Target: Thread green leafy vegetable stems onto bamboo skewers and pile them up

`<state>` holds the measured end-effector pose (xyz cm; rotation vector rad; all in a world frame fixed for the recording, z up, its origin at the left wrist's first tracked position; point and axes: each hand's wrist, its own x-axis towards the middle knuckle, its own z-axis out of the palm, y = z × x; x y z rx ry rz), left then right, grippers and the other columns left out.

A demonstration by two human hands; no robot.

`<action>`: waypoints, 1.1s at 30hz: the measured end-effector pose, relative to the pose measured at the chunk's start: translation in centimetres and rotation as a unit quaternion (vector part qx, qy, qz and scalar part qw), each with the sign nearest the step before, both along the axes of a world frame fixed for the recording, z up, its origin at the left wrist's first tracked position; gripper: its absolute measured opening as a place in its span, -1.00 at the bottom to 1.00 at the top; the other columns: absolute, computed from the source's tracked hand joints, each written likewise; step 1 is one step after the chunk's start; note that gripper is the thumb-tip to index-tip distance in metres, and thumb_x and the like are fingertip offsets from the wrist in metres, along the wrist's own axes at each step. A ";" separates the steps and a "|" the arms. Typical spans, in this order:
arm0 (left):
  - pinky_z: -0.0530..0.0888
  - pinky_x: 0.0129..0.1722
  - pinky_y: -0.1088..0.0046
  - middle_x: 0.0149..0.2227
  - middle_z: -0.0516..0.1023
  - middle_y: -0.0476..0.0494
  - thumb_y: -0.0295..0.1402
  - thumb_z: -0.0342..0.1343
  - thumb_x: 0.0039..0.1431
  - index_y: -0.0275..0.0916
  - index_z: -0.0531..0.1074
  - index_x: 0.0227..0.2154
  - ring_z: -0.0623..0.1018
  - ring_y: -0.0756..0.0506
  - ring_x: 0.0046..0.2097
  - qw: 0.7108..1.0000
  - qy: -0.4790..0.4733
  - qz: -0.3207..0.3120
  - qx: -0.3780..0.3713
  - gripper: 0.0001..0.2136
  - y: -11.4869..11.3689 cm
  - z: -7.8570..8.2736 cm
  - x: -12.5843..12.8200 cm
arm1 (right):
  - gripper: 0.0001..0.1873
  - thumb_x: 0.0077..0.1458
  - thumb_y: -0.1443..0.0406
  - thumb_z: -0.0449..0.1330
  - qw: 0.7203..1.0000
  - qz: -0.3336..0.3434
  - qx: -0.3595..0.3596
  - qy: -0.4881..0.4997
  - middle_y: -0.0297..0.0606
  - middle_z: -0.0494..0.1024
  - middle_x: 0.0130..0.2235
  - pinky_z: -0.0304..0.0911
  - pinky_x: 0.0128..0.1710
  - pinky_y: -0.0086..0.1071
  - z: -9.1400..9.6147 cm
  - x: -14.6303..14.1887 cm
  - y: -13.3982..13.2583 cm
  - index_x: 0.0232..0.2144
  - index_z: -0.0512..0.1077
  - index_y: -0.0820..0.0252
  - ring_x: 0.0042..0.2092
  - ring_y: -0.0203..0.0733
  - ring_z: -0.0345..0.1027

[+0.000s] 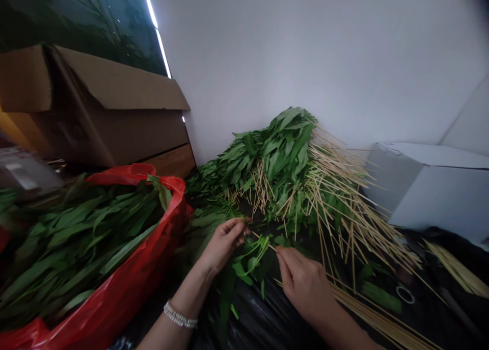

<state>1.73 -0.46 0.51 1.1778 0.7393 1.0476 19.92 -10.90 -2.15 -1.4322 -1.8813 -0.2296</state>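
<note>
My right hand (303,278) is closed on a thin bamboo skewer (272,248), which points up and left. Cut green leafy stems (254,258) are threaded on that skewer, their leaves hanging below it. Just beyond the skewer's tip, my left hand (226,240) pinches a bit of green stem (243,218), mostly covered by the fingers. Behind both hands rises a heap of leafy skewers (284,146), bare sticks fanning out to the right. Loose bamboo skewers (376,317) lie by my right forearm.
At left, a red plastic bag (173,207) holds long green leaves (87,233). An open cardboard box (130,131) stands behind it. A white box (431,187) is at right, near more skewers (458,268) and a white ring (405,294). Black plastic (263,319) covers the work surface.
</note>
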 end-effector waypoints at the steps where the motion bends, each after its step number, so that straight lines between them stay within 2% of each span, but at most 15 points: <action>1: 0.17 -0.59 0.66 -0.46 0.48 -0.03 -0.19 0.26 -0.01 -0.29 0.54 -0.23 0.28 0.16 -0.57 1.000 -0.021 0.011 -0.015 -0.68 0.1 0.1 -0.1 | -0.73 0.26 0.36 -0.11 1.000 -0.003 -0.001 -0.001 -0.29 0.49 -0.37 0.17 -0.38 -0.42 0.0 0.0 0.0 -0.19 0.39 0.19 -0.37 -0.26 0.43; 5: 0.17 -0.61 0.72 -0.40 0.46 -0.03 -0.23 0.32 -0.09 -0.32 0.55 -0.26 0.26 0.20 -0.56 0.989 -0.102 0.103 -0.034 -0.66 0.9 0.3 -0.7 | -0.73 0.26 0.35 -0.11 1.000 -0.013 -0.004 -0.003 -0.31 0.50 -0.37 0.17 -0.39 -0.43 -0.2 0.0 0.1 -0.20 0.39 0.17 -0.38 -0.26 0.43; 7: 0.18 -0.61 0.74 -0.43 0.45 -0.01 -0.27 0.35 -0.12 -0.32 0.54 -0.24 0.26 0.20 -0.56 0.984 -0.122 0.126 -0.036 -0.65 1.2 0.3 -0.9 | -0.73 0.26 0.35 -0.11 1.000 -0.014 -0.010 -0.001 -0.31 0.50 -0.37 0.17 -0.38 -0.43 -0.2 0.1 0.1 -0.20 0.40 0.17 -0.37 -0.26 0.43; 10: 0.16 -0.62 0.75 -0.47 0.46 0.01 -0.31 0.36 -0.14 -0.28 0.51 -0.21 0.25 0.20 -0.59 0.988 -0.107 0.094 -0.057 -0.63 1.1 0.2 -1.0 | -0.72 0.26 0.35 -0.12 1.000 -0.013 -0.015 0.002 -0.30 0.50 -0.37 0.18 -0.36 -0.42 -0.2 0.1 0.0 -0.21 0.40 0.18 -0.36 -0.25 0.44; 15: 0.19 -0.60 0.75 -0.42 0.53 -0.05 -0.34 0.36 -0.12 -0.29 0.49 -0.40 0.31 0.18 -0.56 0.995 -0.054 0.033 -0.076 -0.78 0.4 0.0 -0.6 | -0.71 0.26 0.35 -0.12 1.000 -0.011 -0.019 0.011 -0.28 0.50 -0.37 0.20 -0.32 -0.43 0.1 0.0 0.0 -0.22 0.40 0.18 -0.33 -0.25 0.44; 21: 0.15 -0.62 0.72 -0.41 0.52 -0.06 -0.30 0.30 -0.04 -0.30 0.51 -0.34 0.26 0.18 -0.58 0.997 -0.015 -0.017 -0.071 -0.79 -0.1 0.4 -0.3 | -0.72 0.26 0.35 -0.12 0.999 -0.007 -0.022 0.022 -0.27 0.51 -0.34 0.20 -0.30 -0.44 0.2 0.0 -0.1 -0.21 0.40 0.18 -0.31 -0.25 0.44; 26: 0.15 -0.61 0.68 -0.44 0.53 -0.05 -0.28 0.32 -0.08 -0.29 0.53 -0.38 0.27 0.16 -0.58 0.999 0.023 -0.025 -0.030 -0.78 -0.2 0.1 -0.2 | -0.72 0.25 0.35 -0.11 0.999 -0.005 -0.025 0.023 -0.26 0.51 -0.35 0.22 -0.31 -0.44 0.2 0.0 -0.1 -0.22 0.41 0.19 -0.32 -0.25 0.44; 33: 0.21 -0.56 0.62 -0.46 0.58 -0.06 -0.26 0.36 -0.17 -0.25 0.57 -0.42 0.35 0.12 -0.55 0.997 0.068 0.018 -0.015 -0.77 -0.1 -0.5 -0.1 | -0.72 0.25 0.35 -0.11 1.000 -0.006 -0.013 0.021 -0.27 0.51 -0.36 0.22 -0.32 -0.45 0.1 -0.1 -0.1 -0.21 0.41 0.18 -0.33 -0.27 0.45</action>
